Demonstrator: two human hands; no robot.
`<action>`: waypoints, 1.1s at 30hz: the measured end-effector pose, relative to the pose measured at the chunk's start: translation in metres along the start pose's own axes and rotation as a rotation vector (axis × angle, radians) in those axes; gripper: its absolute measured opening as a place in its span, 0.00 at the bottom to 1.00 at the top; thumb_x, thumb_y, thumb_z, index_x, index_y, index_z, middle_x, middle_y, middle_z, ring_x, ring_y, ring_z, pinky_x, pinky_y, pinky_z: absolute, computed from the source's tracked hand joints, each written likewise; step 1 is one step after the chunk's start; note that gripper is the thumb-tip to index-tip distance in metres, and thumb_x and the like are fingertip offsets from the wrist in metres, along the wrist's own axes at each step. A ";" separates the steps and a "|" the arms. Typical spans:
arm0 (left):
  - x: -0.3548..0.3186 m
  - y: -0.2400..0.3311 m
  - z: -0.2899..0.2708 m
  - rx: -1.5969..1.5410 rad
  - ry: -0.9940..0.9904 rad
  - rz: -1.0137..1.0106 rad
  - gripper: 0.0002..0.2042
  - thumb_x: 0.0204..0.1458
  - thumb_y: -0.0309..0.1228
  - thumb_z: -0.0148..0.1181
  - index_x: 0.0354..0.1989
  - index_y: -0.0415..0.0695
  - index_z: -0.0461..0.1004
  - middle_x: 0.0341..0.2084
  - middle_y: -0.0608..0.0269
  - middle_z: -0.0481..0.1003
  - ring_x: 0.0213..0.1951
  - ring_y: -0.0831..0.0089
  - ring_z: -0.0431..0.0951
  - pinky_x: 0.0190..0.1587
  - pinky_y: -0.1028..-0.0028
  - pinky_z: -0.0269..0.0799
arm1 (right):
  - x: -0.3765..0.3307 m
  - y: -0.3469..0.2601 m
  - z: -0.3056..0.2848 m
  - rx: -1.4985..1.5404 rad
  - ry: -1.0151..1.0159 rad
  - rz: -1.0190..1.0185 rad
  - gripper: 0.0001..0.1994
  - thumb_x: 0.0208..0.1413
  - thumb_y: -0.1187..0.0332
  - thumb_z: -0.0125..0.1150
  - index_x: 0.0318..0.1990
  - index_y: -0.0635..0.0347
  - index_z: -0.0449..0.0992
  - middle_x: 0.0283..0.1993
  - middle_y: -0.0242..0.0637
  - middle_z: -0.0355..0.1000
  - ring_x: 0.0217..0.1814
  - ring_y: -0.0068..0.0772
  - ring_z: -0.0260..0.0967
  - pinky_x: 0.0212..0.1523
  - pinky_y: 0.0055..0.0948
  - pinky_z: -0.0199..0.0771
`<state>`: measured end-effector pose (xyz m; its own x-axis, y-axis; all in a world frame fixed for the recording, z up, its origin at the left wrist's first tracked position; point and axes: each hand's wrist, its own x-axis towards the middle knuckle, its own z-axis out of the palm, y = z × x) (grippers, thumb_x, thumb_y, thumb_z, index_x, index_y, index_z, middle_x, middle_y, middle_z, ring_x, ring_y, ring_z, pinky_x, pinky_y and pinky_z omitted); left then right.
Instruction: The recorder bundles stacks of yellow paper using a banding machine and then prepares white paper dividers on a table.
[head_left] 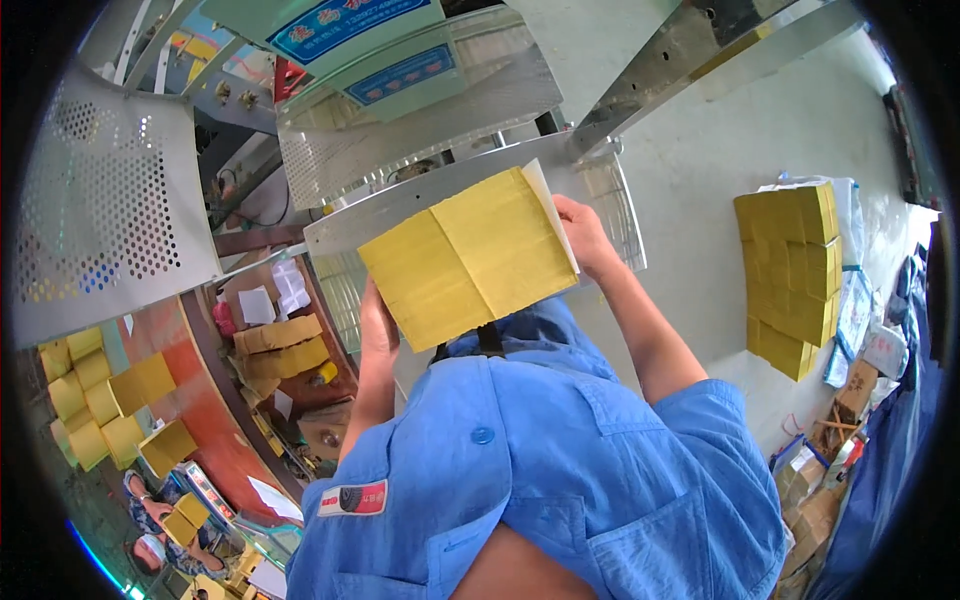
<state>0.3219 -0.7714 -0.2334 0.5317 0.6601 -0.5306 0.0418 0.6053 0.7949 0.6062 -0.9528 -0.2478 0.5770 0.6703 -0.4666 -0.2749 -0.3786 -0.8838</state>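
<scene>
A stack of yellow paper sheets (pixel 468 262) with a crease down its middle is held in front of my body, tilted, over a metal tray. A white sheet (pixel 552 215) shows behind its right edge. My right hand (pixel 585 236) grips that right edge, fingers curled in and partly behind the paper. My left hand (pixel 379 312) is at the left edge, mostly hidden by the stack, with its fingers out of sight behind it.
Ahead stands a metal machine with a perforated guard (pixel 410 110) and a slanted steel beam (pixel 690 70). Stacked yellow paper bundles (pixel 787 265) lie on the floor at right. At left, a red-brown table (pixel 185 345) carries yellow bundles; a co-worker (pixel 165 530) sits beside it.
</scene>
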 end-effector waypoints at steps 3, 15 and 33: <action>-0.002 0.000 -0.002 -0.046 -0.030 0.006 0.27 0.66 0.51 0.42 0.63 0.41 0.65 0.57 0.60 0.70 0.59 0.68 0.68 0.61 0.68 0.61 | 0.000 -0.001 0.000 -0.226 0.075 -0.096 0.17 0.53 0.75 0.54 0.50 0.51 0.80 0.43 0.38 0.79 0.45 0.32 0.76 0.47 0.29 0.73; -0.010 0.007 -0.003 -0.010 -0.052 -0.011 0.28 0.65 0.51 0.43 0.62 0.40 0.65 0.60 0.59 0.68 0.61 0.67 0.66 0.63 0.66 0.57 | 0.001 -0.006 -0.003 -0.714 0.193 -0.434 0.19 0.49 0.76 0.51 0.46 0.47 0.80 0.46 0.41 0.74 0.49 0.46 0.72 0.50 0.41 0.73; -0.020 0.037 0.008 0.234 -0.195 -0.129 0.33 0.56 0.46 0.59 0.66 0.38 0.59 0.58 0.56 0.68 0.58 0.65 0.69 0.61 0.66 0.62 | -0.023 -0.044 0.005 -0.028 -0.029 0.017 0.13 0.61 0.73 0.54 0.50 0.66 0.77 0.43 0.32 0.78 0.43 0.20 0.72 0.47 0.22 0.72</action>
<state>0.3199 -0.7660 -0.1908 0.6606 0.4731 -0.5829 0.3008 0.5446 0.7829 0.6007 -0.9485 -0.1983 0.5495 0.6821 -0.4825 -0.2622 -0.4076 -0.8747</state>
